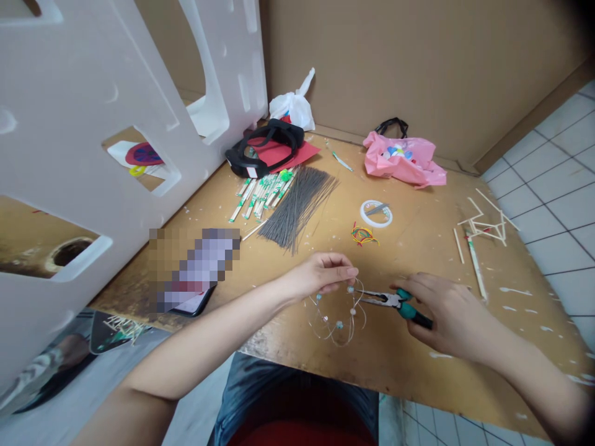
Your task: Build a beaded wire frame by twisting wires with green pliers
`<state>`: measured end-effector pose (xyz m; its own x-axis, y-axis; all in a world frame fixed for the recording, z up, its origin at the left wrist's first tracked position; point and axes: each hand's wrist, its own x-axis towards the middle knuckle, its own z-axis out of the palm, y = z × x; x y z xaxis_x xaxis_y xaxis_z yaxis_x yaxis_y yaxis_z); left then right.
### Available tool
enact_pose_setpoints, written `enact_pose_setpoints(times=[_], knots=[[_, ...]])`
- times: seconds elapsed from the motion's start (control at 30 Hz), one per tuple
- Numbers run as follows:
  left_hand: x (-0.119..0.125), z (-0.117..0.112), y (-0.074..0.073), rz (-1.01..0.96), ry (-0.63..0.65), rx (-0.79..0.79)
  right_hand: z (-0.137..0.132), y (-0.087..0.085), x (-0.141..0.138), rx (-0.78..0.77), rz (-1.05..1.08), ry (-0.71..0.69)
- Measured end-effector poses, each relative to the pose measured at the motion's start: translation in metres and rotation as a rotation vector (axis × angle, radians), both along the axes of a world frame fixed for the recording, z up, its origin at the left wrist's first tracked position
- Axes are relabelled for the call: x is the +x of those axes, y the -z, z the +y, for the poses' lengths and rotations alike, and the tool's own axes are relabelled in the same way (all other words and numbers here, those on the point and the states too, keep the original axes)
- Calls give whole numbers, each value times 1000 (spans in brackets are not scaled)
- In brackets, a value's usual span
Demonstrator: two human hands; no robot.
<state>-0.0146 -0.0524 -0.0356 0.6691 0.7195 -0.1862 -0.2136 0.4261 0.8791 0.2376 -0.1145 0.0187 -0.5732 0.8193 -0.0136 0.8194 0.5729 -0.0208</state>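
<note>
From where I stand, the beaded loop (339, 325) hangs over the near part of the worktop (427, 229), suspended from the left hand (328, 272). Left fingers: thumb and forefinger pinched together on the thin strand at the top. Right hand (437, 313): fingers curled around the handles of the pliers (393, 300). Plier jaws: slightly parted, tips at the loop's upper right side; I cannot tell whether they touch the strand.

Caution: the strand looks fine and springy. Excess squeeze or twist from the pliers could nick or snap it. Tips closing on the upper bead (350, 289) instead of the strand could crack it. A slackened left pinch could let the loop drop or rotate. Stray curves of strand could snag on the plier tips and tangle.
</note>
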Motion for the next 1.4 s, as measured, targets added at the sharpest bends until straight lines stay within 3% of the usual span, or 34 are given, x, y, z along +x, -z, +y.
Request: enact_pose_setpoints(times=[0.33, 0.53, 0.93, 1.13, 1.4], knots=[[6, -6, 0, 130, -174, 178, -8, 5, -3, 48, -60, 64], [8, -10, 2, 126, -169, 247, -7, 9, -1, 64, -3, 23], [8, -9, 3, 163, -241, 313, -13, 14, -7, 61, -48, 105], [8, -10, 2, 164, -240, 328, -16, 13, -12, -121, 17, 215], [8, -10, 2, 177, -240, 337, -17, 10, -17, -276, 110, 253]])
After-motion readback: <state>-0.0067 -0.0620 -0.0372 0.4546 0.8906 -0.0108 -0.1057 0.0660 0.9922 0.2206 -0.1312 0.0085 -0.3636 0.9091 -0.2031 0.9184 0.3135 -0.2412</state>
